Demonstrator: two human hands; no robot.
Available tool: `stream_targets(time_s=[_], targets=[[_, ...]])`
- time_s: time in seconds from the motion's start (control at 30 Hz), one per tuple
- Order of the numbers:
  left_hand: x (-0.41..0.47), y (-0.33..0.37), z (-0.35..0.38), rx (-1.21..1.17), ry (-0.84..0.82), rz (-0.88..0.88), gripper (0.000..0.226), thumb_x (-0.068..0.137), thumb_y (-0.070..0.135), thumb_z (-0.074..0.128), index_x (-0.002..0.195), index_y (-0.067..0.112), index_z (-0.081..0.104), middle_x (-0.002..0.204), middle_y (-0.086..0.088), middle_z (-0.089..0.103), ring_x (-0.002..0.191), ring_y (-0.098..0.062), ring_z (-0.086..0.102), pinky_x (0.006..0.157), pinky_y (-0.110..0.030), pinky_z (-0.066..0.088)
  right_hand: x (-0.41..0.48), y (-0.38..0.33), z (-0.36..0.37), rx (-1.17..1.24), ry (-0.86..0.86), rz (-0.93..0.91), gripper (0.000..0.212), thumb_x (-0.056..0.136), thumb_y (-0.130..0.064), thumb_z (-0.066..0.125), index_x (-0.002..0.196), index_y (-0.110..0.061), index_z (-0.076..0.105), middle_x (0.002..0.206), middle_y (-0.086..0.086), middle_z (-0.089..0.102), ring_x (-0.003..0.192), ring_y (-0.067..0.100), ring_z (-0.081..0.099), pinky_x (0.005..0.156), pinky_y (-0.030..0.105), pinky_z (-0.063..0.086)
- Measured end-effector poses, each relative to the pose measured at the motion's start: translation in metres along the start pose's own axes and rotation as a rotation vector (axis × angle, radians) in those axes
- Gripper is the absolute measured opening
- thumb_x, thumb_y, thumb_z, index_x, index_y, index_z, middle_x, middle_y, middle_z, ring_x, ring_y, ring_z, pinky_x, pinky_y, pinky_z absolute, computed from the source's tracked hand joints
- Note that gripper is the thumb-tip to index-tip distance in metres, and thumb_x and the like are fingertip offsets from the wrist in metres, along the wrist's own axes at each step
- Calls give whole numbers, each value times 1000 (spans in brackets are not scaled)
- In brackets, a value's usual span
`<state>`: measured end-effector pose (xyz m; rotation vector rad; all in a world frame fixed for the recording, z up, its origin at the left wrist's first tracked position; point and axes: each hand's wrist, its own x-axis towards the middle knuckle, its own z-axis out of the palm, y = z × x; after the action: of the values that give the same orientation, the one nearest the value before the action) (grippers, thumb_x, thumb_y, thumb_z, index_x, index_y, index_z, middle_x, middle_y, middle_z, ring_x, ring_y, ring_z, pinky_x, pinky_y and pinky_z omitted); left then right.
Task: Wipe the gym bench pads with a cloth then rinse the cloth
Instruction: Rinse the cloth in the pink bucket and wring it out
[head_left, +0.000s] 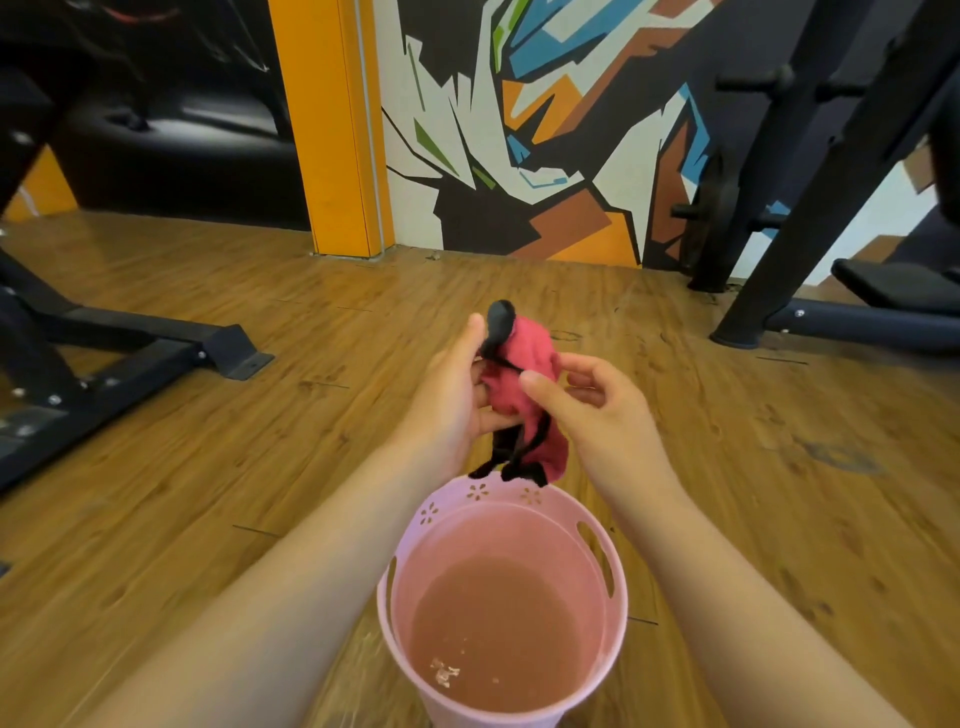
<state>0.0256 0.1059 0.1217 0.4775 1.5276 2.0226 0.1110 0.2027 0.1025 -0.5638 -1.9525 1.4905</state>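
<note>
Holding things over the bucket, I see both hands raised above the wood-plank floor (208, 467), well short of its far edge, where a wall with an angular painted mural (545, 130) and a smooth orange pillar (337, 130) meet it.

My left hand (452, 395) has its fingers curled round a crumpled red cloth with black trim (519, 374) and grips it from the left. My right hand (597, 410) pinches the same red cloth, with the thumb on its front and the curled fingers just behind its right edge.

The cloth is bunched into a long wad. Its long axis runs top to bottom, with a dark rounded lump at the upper end. Black cords and the loose lower end hang just above the far rim of a round pink plastic bucket with flower-shaped cut-outs and slot handles (387, 603).

The bucket stands on the floor between my forearms. It holds cloudy water (504, 623) with a few pale flecks.

Open floor lies ahead and to both sides. On the left is a black steel bench frame with bolted feet (156, 332). On the right a black slanted rack (810, 208) rises over a black padded bench (893, 283).
</note>
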Motion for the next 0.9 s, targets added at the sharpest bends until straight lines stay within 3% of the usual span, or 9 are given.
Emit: stream_targets(time_s=[0.1,0.2,0.3,0.47,0.6,0.67,0.8,0.9], targets=[[-1,-2,1,12,-31,31,33,104,24,30,116,15,60,108,-12,70,84,-22,72,60,-31,58,-1,4,4,-116,-51,-42,59,70,-53,73,124,-31,61,118,0,60,103,10,61,87,30,52],[-2,-4,1,93,-73,78,36,99,1,30,112,13,61,106,-14,70,86,-24,72,66,-36,60,-1,7,2,-101,-25,-77,18,87,-29,64,104,-29,72,92,2,71,81,15,68,73,37,55],[-1,-6,-2,181,-33,132,35,97,-7,36,118,8,60,108,-11,69,80,-18,72,65,-32,61,-2,3,-1,-38,54,-80,20,96,-18,55,88,-18,74,75,5,71,70,21,66,66,38,52],[4,-8,-17,310,139,274,25,88,4,66,112,7,60,83,-6,70,69,-10,69,60,-22,55,1,1,-3,126,175,-38,28,98,-24,49,84,-7,66,70,11,62,67,18,55,64,35,46],[11,-14,-24,426,217,363,11,87,15,70,91,9,61,69,-1,56,63,-8,55,62,-22,46,3,3,-6,208,194,-30,41,100,-28,44,82,9,50,73,10,48,68,20,44,65,33,38],[13,-18,-24,453,204,378,11,91,18,65,87,13,56,74,-1,51,67,-8,48,65,-22,41,3,4,-5,241,208,8,43,101,-30,41,80,6,49,74,8,46,68,18,42,65,31,35],[19,-23,-26,564,200,333,15,91,36,59,80,33,48,98,-2,48,94,-23,45,76,-38,38,2,6,-4,267,197,51,37,102,-29,39,76,-13,59,72,-2,55,67,10,51,63,27,41],[19,-22,-27,594,202,398,15,91,30,57,80,28,47,94,-6,49,91,-24,47,76,-38,39,4,7,-5,219,196,28,34,102,-26,39,72,-21,56,71,-7,55,67,8,52,63,26,42]])
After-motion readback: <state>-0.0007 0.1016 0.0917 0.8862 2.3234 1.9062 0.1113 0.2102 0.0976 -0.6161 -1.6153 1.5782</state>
